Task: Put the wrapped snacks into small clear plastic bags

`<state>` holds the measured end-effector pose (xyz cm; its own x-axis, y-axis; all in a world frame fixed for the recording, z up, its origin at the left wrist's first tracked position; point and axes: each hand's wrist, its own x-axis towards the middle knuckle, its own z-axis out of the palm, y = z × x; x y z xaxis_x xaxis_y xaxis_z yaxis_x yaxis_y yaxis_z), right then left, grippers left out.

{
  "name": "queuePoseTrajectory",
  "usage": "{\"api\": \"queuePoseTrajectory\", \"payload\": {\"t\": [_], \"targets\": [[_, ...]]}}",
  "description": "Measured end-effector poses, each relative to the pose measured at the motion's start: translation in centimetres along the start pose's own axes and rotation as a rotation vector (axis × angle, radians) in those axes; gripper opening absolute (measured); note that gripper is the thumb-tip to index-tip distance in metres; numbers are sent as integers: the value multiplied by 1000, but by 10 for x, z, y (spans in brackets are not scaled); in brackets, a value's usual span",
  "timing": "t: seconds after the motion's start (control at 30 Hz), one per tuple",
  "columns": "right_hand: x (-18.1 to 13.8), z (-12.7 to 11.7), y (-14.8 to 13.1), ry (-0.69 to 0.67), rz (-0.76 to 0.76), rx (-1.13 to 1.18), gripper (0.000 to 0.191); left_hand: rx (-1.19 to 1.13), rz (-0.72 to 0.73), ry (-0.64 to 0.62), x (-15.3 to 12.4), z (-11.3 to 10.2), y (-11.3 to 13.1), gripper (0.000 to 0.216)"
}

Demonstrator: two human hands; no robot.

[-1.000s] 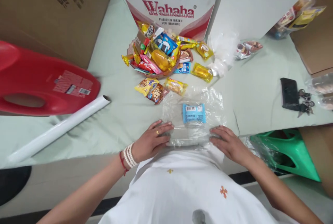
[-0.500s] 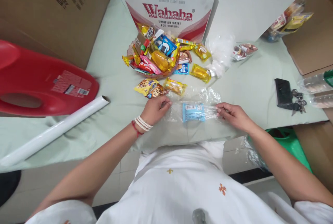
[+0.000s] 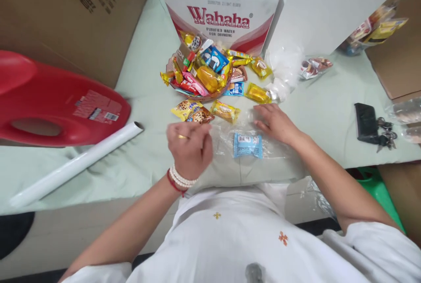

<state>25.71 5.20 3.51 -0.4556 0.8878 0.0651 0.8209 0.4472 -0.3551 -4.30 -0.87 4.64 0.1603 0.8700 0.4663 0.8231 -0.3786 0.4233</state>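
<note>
A light-blue wrapped snack (image 3: 247,145) lies in a clear plastic bag (image 3: 276,148) at the table's front edge. My left hand (image 3: 190,145) is raised at the bag's left end, slightly blurred, its fingers curled together; what they hold, if anything, is hidden. My right hand (image 3: 274,123) is open, palm down, fingers stretched out over the bag's upper right part. Just beyond the bag lie a yellow-wrapped snack (image 3: 225,112) and a yellow cookie packet (image 3: 184,109) beside a brown one (image 3: 200,115).
A glass bowl (image 3: 200,97) heaped with snacks stands before a Wahaha carton (image 3: 220,15). White crumpled plastic bags (image 3: 284,70) lie to its right. Leftward are a red jug (image 3: 66,103) and a white roll (image 3: 79,164). A black case with keys (image 3: 366,123) is far right.
Both hands have let go of their pinch at the bag's ends or shifted: the left has lifted and curled nearer me, the right has moved up and left and opened. The bag lies flatter.
</note>
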Motion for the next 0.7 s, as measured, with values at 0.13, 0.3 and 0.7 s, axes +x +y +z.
{"api": "queuePoseTrajectory", "payload": {"t": [0.13, 0.3, 0.7], "targets": [[26, 13, 1, -177, 77, 72, 46, -60, 327, -400, -10, 15, 36, 41], [25, -3, -2, -285, 156, 345, 23, 0, 373, -569, -18, 56, 53, 44], [-82, 37, -57, -158, -172, 50, 53, -516, 252, -538, -35, 51, 11, 41]]}}
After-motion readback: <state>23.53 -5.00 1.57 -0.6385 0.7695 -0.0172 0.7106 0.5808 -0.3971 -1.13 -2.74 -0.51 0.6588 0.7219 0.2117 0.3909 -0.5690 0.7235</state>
